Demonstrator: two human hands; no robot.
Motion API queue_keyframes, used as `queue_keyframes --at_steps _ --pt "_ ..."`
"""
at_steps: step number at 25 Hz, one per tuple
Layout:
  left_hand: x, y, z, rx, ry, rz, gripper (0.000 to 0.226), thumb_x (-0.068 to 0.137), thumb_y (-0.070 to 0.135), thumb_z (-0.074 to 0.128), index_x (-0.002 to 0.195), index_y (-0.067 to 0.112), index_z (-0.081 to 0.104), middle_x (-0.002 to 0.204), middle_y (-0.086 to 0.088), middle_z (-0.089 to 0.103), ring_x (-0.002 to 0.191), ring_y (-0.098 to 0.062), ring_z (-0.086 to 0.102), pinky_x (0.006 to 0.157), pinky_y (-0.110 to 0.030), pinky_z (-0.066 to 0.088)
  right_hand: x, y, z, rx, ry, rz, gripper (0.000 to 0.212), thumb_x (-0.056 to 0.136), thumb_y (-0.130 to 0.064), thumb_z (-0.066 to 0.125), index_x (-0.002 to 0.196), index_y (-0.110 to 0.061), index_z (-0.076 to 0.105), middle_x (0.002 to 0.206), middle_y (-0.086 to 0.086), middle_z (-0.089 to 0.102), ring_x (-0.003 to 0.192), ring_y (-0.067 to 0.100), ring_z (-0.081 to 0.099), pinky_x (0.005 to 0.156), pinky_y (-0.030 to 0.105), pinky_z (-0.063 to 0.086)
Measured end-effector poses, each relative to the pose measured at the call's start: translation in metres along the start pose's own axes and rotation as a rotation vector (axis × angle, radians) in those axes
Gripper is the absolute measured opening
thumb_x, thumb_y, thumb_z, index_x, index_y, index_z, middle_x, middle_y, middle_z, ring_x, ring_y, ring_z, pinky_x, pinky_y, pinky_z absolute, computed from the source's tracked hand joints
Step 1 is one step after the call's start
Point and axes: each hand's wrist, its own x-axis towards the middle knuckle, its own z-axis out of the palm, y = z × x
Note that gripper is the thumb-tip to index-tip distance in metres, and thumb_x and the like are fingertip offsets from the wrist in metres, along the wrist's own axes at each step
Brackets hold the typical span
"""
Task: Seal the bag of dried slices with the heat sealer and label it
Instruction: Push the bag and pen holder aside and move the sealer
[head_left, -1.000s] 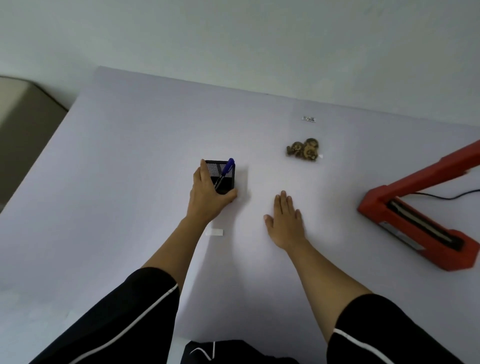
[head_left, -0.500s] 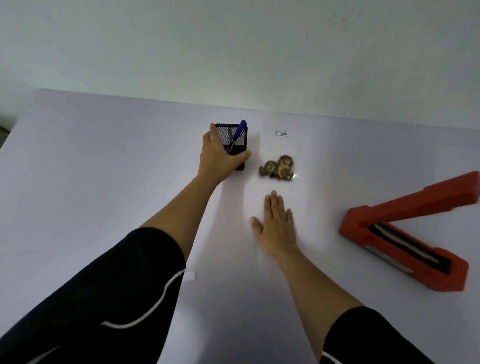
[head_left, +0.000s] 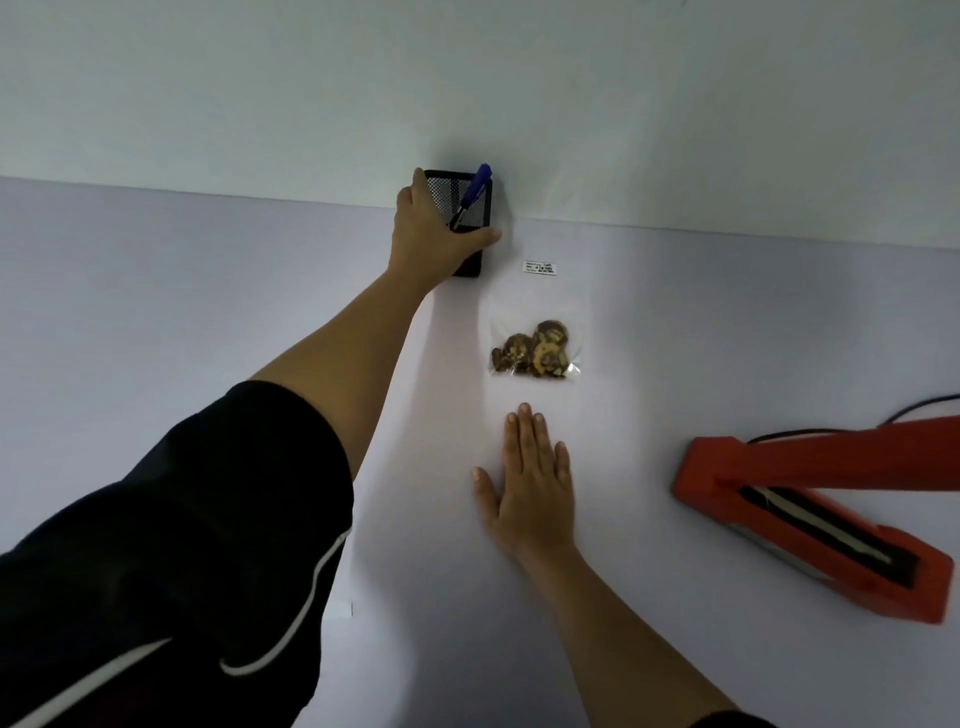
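Observation:
A clear bag of brown dried slices (head_left: 535, 349) lies flat on the pale table (head_left: 156, 312). Just beyond it sits a small white printed label (head_left: 540, 268). My left hand (head_left: 431, 239) is stretched far forward and grips a black mesh pen holder (head_left: 470, 208) with a blue pen (head_left: 474, 195) in it, close to the back wall. My right hand (head_left: 535, 483) rests flat on the table, fingers together, a short way in front of the bag and not touching it. The red heat sealer (head_left: 810, 514) stands at the right with its arm raised.
A black cable (head_left: 924, 402) runs off behind the sealer to the right edge. A tiny white paper scrap (head_left: 345, 609) peeks out beside my left sleeve. The wall rises straight behind the pen holder.
My left hand has carried the pen holder away from me, from near the table's middle to the back wall. The right hand has stayed flat; the view has shifted forward.

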Motion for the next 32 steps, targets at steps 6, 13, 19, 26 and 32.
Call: queue_keyframes --at_steps 6,13,19,26,32 --pt "0.011 0.006 0.003 -0.023 -0.010 -0.014 0.112 0.072 0.042 0.077 0.148 0.002 0.006 0.150 -0.016 0.022 0.138 -0.026 0.026 0.107 -0.028 0.028 0.000 0.001 0.002 -0.017 -0.001 0.008 0.073 0.089 -0.052 0.028 0.148 -0.011 0.013 0.157 0.006 0.013 0.144 0.017 0.005 0.113 0.040 0.007" --pt "-0.006 0.004 -0.012 -0.091 -0.006 -0.004 0.118 0.073 0.048 0.074 0.148 0.003 -0.006 0.157 -0.017 0.001 0.145 -0.028 0.008 0.118 -0.039 0.018 -0.001 0.002 -0.003 -0.002 -0.054 -0.009 0.075 0.088 -0.056 0.016 0.147 -0.013 -0.004 0.158 0.002 -0.003 0.142 0.013 -0.010 0.114 0.036 -0.003" --pt "-0.137 -0.059 -0.039 0.112 -0.048 0.092 0.056 0.092 0.035 0.056 0.137 0.004 0.043 0.140 -0.015 0.046 0.128 -0.026 0.045 0.105 -0.029 0.033 -0.017 -0.021 -0.007 -0.064 -0.127 -0.068 0.072 0.089 -0.048 0.008 0.147 -0.006 0.006 0.157 0.010 0.000 0.145 0.025 0.001 0.116 0.043 0.002" --pt "-0.330 -0.176 -0.071 0.204 0.014 -0.289 0.032 0.088 0.019 0.062 0.116 0.005 0.062 0.117 -0.014 0.060 0.103 -0.031 0.059 0.091 -0.037 0.048 -0.102 -0.077 0.032 -0.015 -0.082 -0.182 0.058 0.090 -0.033 0.030 0.138 -0.003 0.039 0.147 0.014 0.037 0.135 0.028 0.037 0.109 0.046 0.029" --pt "-0.362 -0.182 -0.049 0.166 0.067 -0.386 0.036 0.081 0.016 0.070 0.115 0.011 0.062 0.113 -0.011 0.058 0.100 -0.030 0.057 0.087 -0.037 0.049 -0.106 -0.080 0.043 -0.068 -0.072 -0.166 0.059 0.090 -0.033 0.027 0.140 -0.004 0.034 0.150 0.011 0.034 0.137 0.025 0.034 0.109 0.043 0.018"
